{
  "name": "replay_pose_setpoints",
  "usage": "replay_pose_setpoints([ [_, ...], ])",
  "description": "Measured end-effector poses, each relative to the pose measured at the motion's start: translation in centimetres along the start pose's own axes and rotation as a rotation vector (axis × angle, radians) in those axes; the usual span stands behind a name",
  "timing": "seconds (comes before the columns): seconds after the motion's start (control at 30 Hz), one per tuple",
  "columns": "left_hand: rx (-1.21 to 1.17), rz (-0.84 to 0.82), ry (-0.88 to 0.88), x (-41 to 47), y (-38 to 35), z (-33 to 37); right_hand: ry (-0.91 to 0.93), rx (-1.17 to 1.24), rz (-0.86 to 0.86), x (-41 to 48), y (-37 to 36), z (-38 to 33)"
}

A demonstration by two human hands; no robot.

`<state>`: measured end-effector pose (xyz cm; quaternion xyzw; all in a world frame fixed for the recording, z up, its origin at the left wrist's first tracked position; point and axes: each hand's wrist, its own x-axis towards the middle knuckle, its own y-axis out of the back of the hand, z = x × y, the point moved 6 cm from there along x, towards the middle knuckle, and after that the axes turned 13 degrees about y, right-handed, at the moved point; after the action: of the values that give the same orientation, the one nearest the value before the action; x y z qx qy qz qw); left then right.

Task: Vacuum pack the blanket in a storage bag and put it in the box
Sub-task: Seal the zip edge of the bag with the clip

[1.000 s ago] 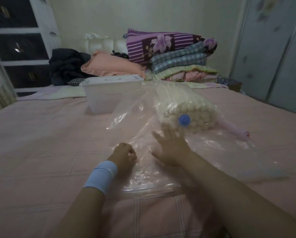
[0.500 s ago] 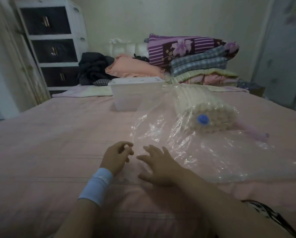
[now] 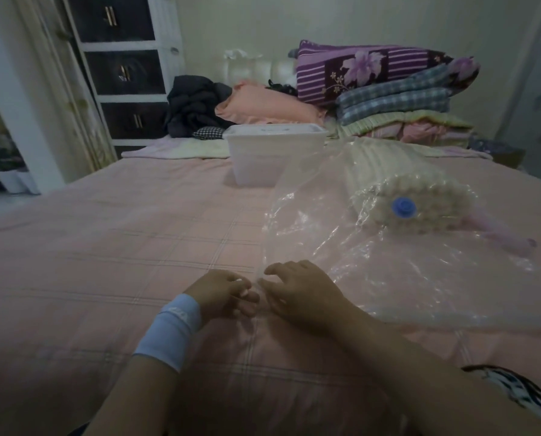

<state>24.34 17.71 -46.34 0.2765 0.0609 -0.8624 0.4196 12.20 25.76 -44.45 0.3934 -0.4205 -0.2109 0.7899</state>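
Note:
A clear plastic storage bag (image 3: 404, 278) lies on the pink bed, holding a rolled cream blanket (image 3: 414, 187) at its far end. A blue valve cap (image 3: 404, 208) sits on the bag over the roll. Behind it stands a translucent white box (image 3: 272, 158) with its lid on. My left hand (image 3: 225, 294), with a white wristband, has curled fingers pinching the bag's near left corner. Touching that hand, my right hand (image 3: 300, 294) rests on the bag's edge with bent fingers.
A pink tube-like object (image 3: 502, 236) lies right of the blanket. Folded quilts (image 3: 388, 89), a peach pillow (image 3: 269, 105) and dark clothes (image 3: 197, 102) pile at the headboard. A drawer cabinet (image 3: 121, 70) stands at the left. The pink bedspread (image 3: 105, 247) is bare on the left.
My right hand has drawn back from near the blanket to the bag's near left corner, and its fingers have bent. My left hand stayed at the corner. The view has turned left.

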Motion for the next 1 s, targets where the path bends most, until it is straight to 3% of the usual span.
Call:
replay_pose_setpoints([
  [0.27, -0.168, -0.035, 0.084, -0.7, 0.5, -0.8, 0.177, -0.241, -0.020, 1.1, 1.5, -2.4],
  [0.43, -0.002, -0.052, 0.034, -1.6, 0.0, -1.0, 0.078, -0.250, 0.051, 0.9, 3.0, -3.3],
  [0.5, -0.051, -0.035, 0.009, -1.7, 0.2, -1.0, -0.074, -0.099, 0.150, 0.6, 4.4, -4.1],
  [0.57, -0.110, -0.059, -0.041, -2.2, 0.1, -0.6, -0.390, 0.150, 0.210, 0.0, 5.4, -4.6],
  [0.67, -0.141, -0.101, -0.118, -2.9, -0.2, -0.1, -0.910, 0.774, -0.014, -0.9, 2.6, -5.4],
  [0.7, -0.139, -0.106, -0.132, -3.1, -0.4, -0.1, -1.055, 1.018, 0.016, -1.2, 1.7, -5.7],
  [0.77, -0.133, -0.098, -0.142, -3.3, -0.7, -0.2, -1.272, 1.335, 0.254, -1.3, 0.7, -5.7],
  [0.87, -0.201, -0.056, -0.118, -3.5, -0.6, -0.3, -1.441, 1.444, 0.562, -1.3, 0.1, -5.4],
  [1.0, -0.355, -0.099, -0.063, -3.6, 0.2, -0.5, -1.517, 1.532, 0.683, -0.9, -0.5, -5.9],
])
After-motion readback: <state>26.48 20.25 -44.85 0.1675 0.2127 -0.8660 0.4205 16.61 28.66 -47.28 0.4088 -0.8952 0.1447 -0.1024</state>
